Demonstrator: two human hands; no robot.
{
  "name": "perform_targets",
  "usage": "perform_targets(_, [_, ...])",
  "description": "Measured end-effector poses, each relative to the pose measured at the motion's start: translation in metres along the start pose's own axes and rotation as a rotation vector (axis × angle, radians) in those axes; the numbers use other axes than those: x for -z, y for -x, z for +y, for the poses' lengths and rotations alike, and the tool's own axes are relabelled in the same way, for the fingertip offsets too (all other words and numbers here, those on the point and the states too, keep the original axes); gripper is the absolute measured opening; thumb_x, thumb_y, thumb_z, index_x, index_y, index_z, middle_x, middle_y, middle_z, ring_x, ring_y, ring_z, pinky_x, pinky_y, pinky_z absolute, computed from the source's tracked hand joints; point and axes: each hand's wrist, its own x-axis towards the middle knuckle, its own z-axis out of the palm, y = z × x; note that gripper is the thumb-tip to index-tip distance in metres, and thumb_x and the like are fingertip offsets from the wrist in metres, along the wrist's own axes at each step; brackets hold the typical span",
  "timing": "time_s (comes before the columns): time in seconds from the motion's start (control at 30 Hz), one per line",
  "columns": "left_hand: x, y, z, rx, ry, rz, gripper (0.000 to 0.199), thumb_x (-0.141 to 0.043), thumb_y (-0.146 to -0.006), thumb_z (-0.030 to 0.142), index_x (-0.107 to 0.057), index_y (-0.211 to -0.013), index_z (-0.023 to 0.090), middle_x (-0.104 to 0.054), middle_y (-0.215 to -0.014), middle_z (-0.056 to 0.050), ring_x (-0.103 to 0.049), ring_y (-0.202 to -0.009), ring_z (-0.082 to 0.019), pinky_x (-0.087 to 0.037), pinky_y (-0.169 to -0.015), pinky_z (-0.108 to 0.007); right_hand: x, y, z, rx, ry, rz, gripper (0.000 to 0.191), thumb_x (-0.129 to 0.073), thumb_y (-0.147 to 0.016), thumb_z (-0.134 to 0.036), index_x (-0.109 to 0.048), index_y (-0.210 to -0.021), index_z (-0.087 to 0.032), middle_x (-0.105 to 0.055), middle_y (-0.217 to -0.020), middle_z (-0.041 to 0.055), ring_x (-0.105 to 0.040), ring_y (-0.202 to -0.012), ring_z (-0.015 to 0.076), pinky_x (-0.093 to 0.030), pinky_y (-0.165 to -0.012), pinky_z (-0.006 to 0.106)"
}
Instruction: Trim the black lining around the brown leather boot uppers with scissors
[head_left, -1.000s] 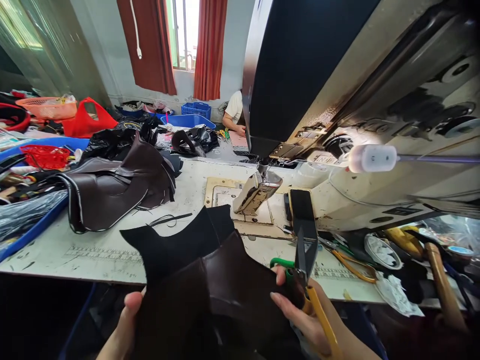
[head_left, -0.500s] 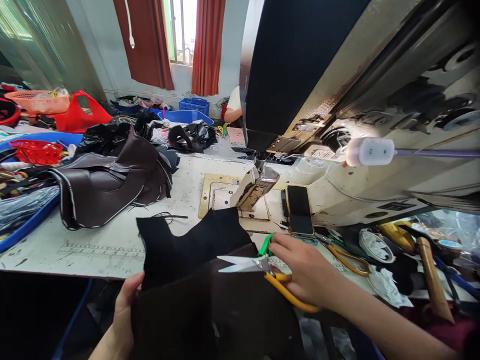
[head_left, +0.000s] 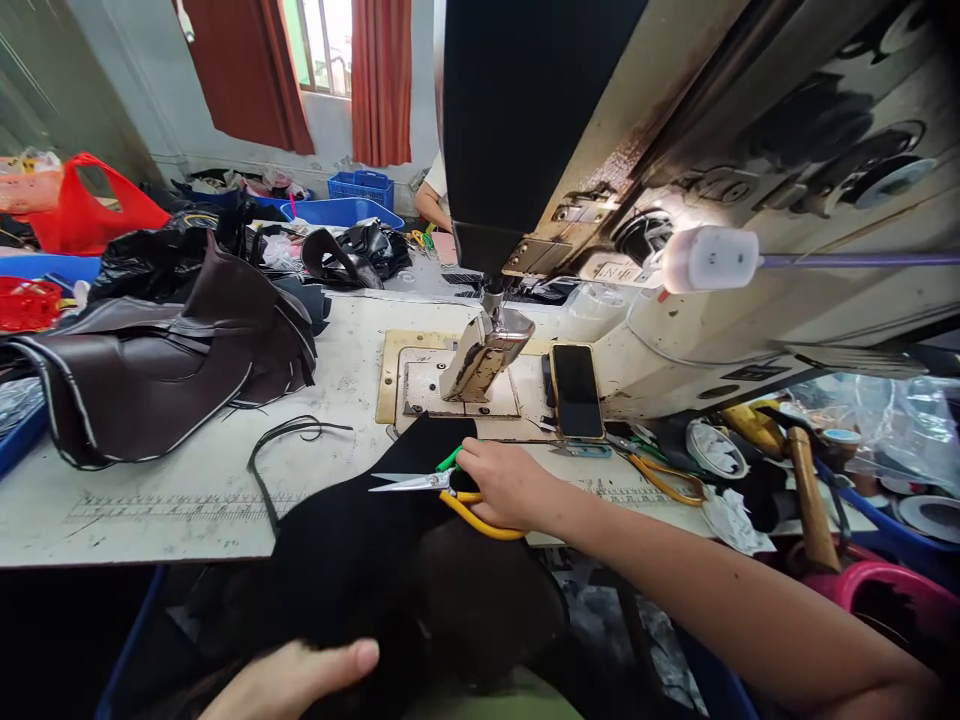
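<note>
My right hand [head_left: 504, 482] is closed round the green and orange handles of the scissors [head_left: 411, 482], whose blades point left, slightly apart. Beneath the blades lies a black and dark brown piece of material [head_left: 345, 560], draped over the table's front edge. My left hand [head_left: 300, 678] is low in the view, on or just above the dark material; its thumb points right and its other fingers are hidden. A thin dark strip [head_left: 262, 470] rests on the table beside the material. Behind stands the sewing machine's post [head_left: 484, 355].
A dark brown leather piece with white edging [head_left: 161, 380] lies on the left of the white table [head_left: 172, 530]. A phone [head_left: 577, 390], more scissors [head_left: 671, 482] and a hammer handle [head_left: 814, 500] are at the right. Across the table, a person's arm [head_left: 433, 205] shows.
The scissors and my right hand have moved left, with the blades closer together. My left hand has moved down and right, off the material's left edge. The material sits lower, and the view has shifted.
</note>
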Motion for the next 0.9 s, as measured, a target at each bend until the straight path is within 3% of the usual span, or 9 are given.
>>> perform_targets(0.1, [-0.028, -0.008, 0.011, 0.059, -0.177, 0.276, 0.033, -0.079, -0.068, 0.045, -0.078, -0.074, 0.012, -0.076, -0.069, -0.01, -0.071, -0.096, -0.032, -0.057, -0.084, -0.031, -0.004, 0.001, 0.004, 0.0, -0.01, 0.009, 0.02, -0.063, -0.078, -0.033, -0.055, -0.085, -0.017, -0.058, -0.09, 0.0058, -0.053, -0.067, 0.0161, -0.028, -0.052, 0.028])
perform_targets(0.17, [-0.047, -0.012, 0.021, 0.093, -0.112, 0.354, 0.039, -0.077, -0.068, 0.047, -0.078, -0.08, 0.01, -0.077, -0.078, -0.013, -0.072, -0.091, -0.032, -0.059, -0.079, -0.033, -0.006, 0.004, 0.007, 0.014, -0.016, 0.023, 0.021, -0.062, -0.08, -0.035, -0.055, -0.086, -0.017, -0.058, -0.09, 0.0062, -0.053, -0.07, 0.0168, -0.03, -0.054, 0.028])
perform_targets(0.3, [-0.062, -0.008, 0.034, 0.137, 0.082, 0.313, 0.03, -0.077, -0.071, 0.038, -0.076, -0.079, 0.008, -0.076, -0.071, -0.013, -0.074, -0.07, -0.03, -0.06, -0.062, -0.034, -0.005, 0.018, 0.019, 0.123, -0.025, 0.075, 0.016, -0.053, -0.086, -0.033, -0.054, -0.088, -0.017, -0.057, -0.091, 0.0067, -0.051, -0.076, 0.0176, -0.034, -0.062, 0.029])
perform_targets(0.43, [-0.062, -0.003, 0.039, 0.14, 0.141, 0.283, 0.026, -0.075, -0.075, 0.034, -0.076, -0.082, 0.009, -0.076, -0.071, -0.012, -0.073, -0.065, -0.026, -0.059, -0.059, -0.03, -0.002, 0.028, 0.028, 0.263, 0.036, 0.159, 0.002, -0.051, -0.076, -0.019, -0.051, -0.078, -0.018, -0.054, -0.081, 0.0059, -0.045, -0.072, 0.0182, -0.029, -0.06, 0.03])
perform_targets(0.53, [-0.062, -0.002, 0.041, 0.136, 0.172, 0.248, 0.026, -0.075, -0.074, 0.034, -0.076, -0.084, 0.01, -0.077, -0.077, -0.012, -0.074, -0.07, -0.027, -0.06, -0.063, -0.031, -0.002, 0.029, 0.029, 0.323, 0.069, 0.179, 0.007, -0.051, -0.07, -0.016, -0.05, -0.077, -0.018, -0.052, -0.078, 0.0049, -0.043, -0.07, 0.0178, -0.025, -0.058, 0.031])
perform_targets(0.7, [-0.065, 0.006, 0.043, 0.112, 0.137, 0.191, 0.033, -0.077, -0.07, 0.037, -0.076, -0.087, 0.008, -0.078, -0.085, -0.015, -0.074, -0.081, -0.033, -0.061, -0.073, -0.037, -0.003, 0.026, 0.027, 0.327, 0.046, 0.095, 0.009, -0.051, -0.07, -0.015, -0.048, -0.077, -0.019, -0.052, -0.078, 0.0039, -0.044, -0.069, 0.017, -0.025, -0.057, 0.03])
perform_targets(0.9, [-0.076, 0.012, 0.05, -0.157, -0.054, 0.29, 0.056, -0.089, -0.049, 0.025, -0.073, -0.101, 0.014, -0.076, -0.101, -0.012, -0.069, -0.102, -0.036, -0.059, -0.087, -0.041, 0.001, 0.024, 0.024, 0.327, 0.044, 0.069, 0.011, -0.053, -0.069, -0.017, -0.049, -0.079, -0.019, -0.054, -0.079, 0.0036, -0.046, -0.069, 0.0167, -0.024, -0.056, 0.03])
